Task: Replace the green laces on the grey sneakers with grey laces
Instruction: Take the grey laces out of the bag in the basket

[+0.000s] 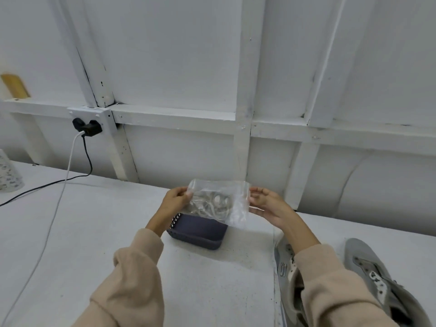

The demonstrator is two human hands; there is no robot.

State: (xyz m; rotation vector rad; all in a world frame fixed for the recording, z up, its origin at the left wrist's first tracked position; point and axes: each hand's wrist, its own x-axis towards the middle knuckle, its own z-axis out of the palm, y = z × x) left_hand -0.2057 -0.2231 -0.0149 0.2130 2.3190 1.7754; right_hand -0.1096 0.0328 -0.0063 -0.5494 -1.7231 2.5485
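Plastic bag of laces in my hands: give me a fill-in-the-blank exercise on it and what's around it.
The clear plastic bag holds laces coloured ____.
The left hand and right hand make ____ hands holding the bag.
The grey sneakers lie on the table at the person's ____ side.
Beside the white cable runs a cable coloured ____.
Missing words: grey, two, right, black.

A plain workshop: white-painted timber-framed wall (243, 128), surface-mounted socket (90, 122), white worktable (106, 220).
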